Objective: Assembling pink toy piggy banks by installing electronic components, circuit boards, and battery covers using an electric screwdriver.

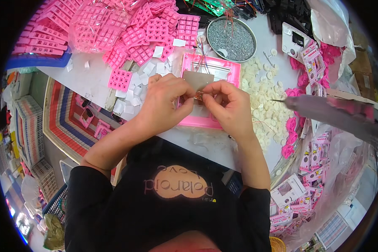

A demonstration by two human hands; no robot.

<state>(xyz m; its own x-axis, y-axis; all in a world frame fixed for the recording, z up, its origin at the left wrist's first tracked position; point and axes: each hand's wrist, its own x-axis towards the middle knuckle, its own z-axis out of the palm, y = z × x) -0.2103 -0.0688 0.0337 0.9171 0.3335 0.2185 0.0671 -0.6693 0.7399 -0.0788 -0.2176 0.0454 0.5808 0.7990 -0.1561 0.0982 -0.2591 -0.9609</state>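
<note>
Over a pink plastic housing (235,70) at the middle of the table, my hands meet fingertip to fingertip. My left hand (167,95) is closed in a pinch, and so is my right hand (227,105). Between the fingertips shows a small tangle of thin orange-red wires (198,97); which strand each hand holds is hard to make out. A flat grey-brown plate (198,79) lies in the housing just beyond the fingers. More thin coloured wires (203,63) run from its far side. The fingers hide part of the housing's middle.
An electric screwdriver (332,111) hangs at the right, its tip toward my right hand. Beyond the housing stands a round tray of screws (251,46). White round parts (266,101) spread to the right. Pink keypads (157,30) and white paper pieces (134,94) lie left.
</note>
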